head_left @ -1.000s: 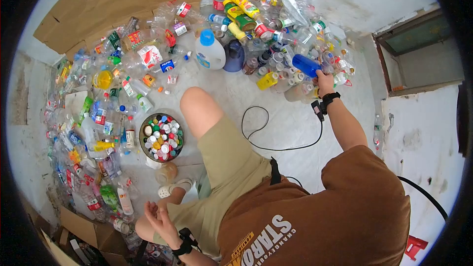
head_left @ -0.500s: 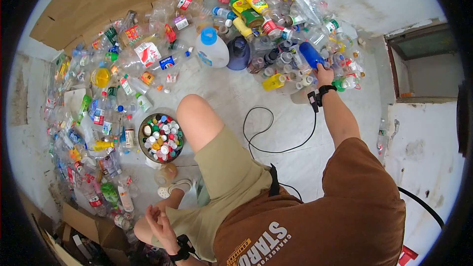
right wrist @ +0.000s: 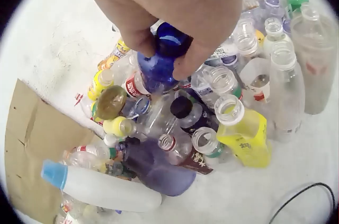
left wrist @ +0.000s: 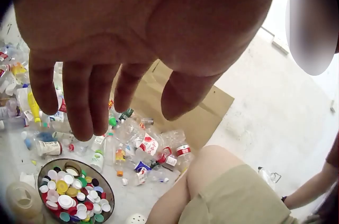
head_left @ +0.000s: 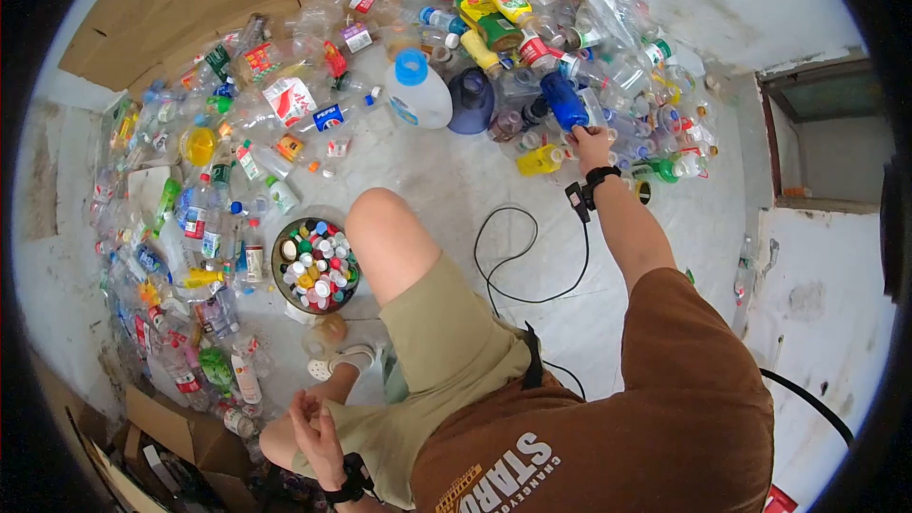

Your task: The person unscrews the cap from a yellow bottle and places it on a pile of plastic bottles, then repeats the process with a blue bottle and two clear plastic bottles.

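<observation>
A blue plastic bottle [head_left: 563,101] is gripped by my right hand [head_left: 593,147], thumb and fingers around its neck end. It is over the right-hand heap of bottles, tilted in the head view. Below it in the right wrist view stand a yellow bottle [right wrist: 246,139], a dark purple jug [right wrist: 159,165] and several uncapped clear bottles [right wrist: 286,86]. My left hand [head_left: 318,442] hangs over the left thigh with loosely bent fingers and holds nothing. Closest to it on the floor are a round bowl [head_left: 276,274] full of bottle caps and a rounded amber container [head_left: 324,335].
A white jug with a blue cap [head_left: 423,103] stands between the two heaps. Many bottles [head_left: 204,218] cover the floor on the left. A black cable [head_left: 532,300] loops across the floor from the right wrist. A cardboard box [head_left: 180,427] sits at lower left.
My right hand has carried the blue bottle to the left across the heap, toward the dark purple jug. The left hand has stayed nearly where it was. The head view has shifted slightly.
</observation>
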A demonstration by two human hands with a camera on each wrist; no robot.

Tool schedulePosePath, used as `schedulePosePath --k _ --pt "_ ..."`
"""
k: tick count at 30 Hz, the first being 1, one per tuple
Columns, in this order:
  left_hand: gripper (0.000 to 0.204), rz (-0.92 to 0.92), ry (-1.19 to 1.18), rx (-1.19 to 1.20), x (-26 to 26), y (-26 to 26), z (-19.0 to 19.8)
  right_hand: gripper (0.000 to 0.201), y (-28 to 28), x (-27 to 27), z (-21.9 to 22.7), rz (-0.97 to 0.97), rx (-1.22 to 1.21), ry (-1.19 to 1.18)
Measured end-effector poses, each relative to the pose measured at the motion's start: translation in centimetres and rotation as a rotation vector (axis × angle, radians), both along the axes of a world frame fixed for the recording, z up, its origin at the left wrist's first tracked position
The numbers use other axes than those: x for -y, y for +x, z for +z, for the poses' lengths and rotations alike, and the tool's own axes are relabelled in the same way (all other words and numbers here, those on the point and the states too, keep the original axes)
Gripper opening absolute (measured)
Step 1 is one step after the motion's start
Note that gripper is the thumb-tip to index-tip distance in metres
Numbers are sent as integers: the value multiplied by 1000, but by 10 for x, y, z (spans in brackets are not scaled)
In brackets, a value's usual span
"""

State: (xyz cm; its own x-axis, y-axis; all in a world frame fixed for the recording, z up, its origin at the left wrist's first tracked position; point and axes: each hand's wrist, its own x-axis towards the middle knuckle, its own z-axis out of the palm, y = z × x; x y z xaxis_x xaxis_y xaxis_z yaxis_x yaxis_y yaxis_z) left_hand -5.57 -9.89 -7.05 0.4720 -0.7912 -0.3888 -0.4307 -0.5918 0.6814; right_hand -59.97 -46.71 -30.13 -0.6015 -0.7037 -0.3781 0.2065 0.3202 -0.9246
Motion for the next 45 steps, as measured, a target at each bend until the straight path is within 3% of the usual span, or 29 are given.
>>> schedulePosePath --k 9,16,24,30,36,39,43,45 --pt "47 -3 50 -57 3 -7 4 37 -18 4 -52 175 -511 378" --pt "45 -76 60 -34 7 -6 3 47 -39 1 -95 224 -757 348" --pt "43 -61 47 -72 9 -7 2 49 -32 -3 -93 285 -875 387" --pt "43 -48 46 -91 6 -8 5 52 15 -7 -24 283 -670 500" --pt "43 -39 64 -105 9 -9 5 67 -8 -5 -77 230 -887 423" --pt "44 -43 72 -117 10 -8 5 78 15 -7 -24 280 -754 578" --pt "43 -8 19 -111 6 -6 1 78 20 -17 -24 176 -769 389" --pt "43 1 2 -81 1 -4 -2 66 38 -27 -13 208 -490 248"
